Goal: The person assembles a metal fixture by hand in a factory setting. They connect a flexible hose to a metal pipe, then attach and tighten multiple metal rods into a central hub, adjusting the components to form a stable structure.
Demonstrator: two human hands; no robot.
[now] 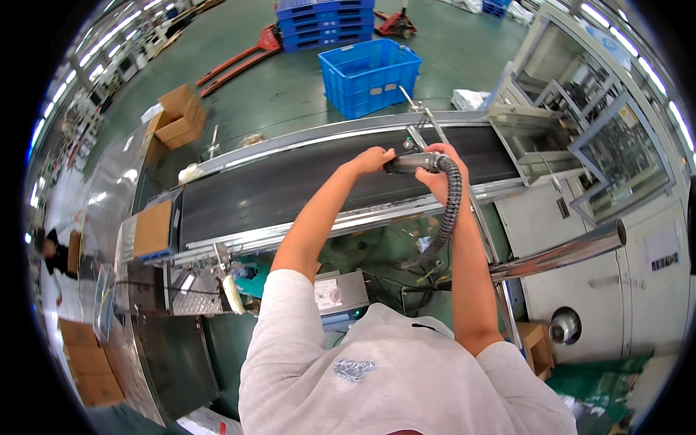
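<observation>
Both my hands are raised over a black conveyor belt (290,190). My left hand (372,160) grips the left end of a grey cylindrical head (413,163). My right hand (444,174) wraps around the head's right end, where a black corrugated hose (449,210) joins it and hangs down toward the floor. A thin metal rod (420,116) stands just behind the head, above the belt.
A blue plastic crate (370,76) and stacked blue crates (326,22) stand beyond the belt. Cardboard boxes (177,116) lie at the left. A grey machine cabinet with glass doors (594,145) stands right. A shiny metal tube (565,254) juts out near my right elbow. A grey control box (341,293) sits below.
</observation>
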